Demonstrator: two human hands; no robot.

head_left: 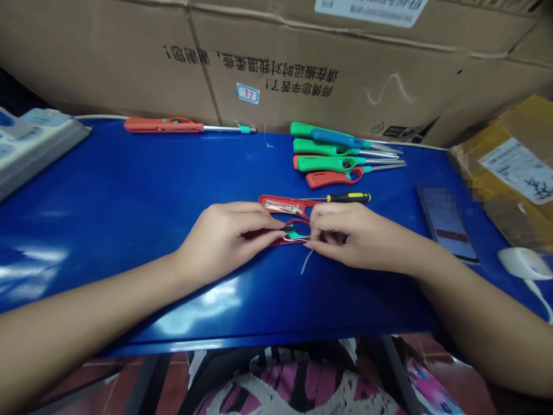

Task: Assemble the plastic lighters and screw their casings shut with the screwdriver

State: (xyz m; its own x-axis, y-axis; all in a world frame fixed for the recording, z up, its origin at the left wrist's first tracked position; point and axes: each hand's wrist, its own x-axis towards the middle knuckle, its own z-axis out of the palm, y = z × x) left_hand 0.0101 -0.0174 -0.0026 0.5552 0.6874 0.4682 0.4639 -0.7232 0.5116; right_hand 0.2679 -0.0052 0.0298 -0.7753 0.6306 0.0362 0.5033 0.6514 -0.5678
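Note:
Two red casing halves lie in the middle of the blue table. The far half [280,206] has a clear tank-like part in it. My left hand [231,233] pinches a small black part [288,229] at the near half [279,242], beside a teal trigger piece [295,234]. My right hand [341,233] is closed at the right end of that half, its fingertips at a thin white wire or tube; what it grips is mostly hidden. A thin translucent strip [306,263] hangs below its fingertips. Behind my right hand lies a black and yellow screwdriver [349,197].
Several green, red and blue lighters [326,164] lie at the back right, one red lighter [164,125] at the back left. A cardboard box [142,63] stands behind. A power strip [37,144] is left; a phone [447,222], yellow package [514,173] and white mouse-like device [523,263] are right.

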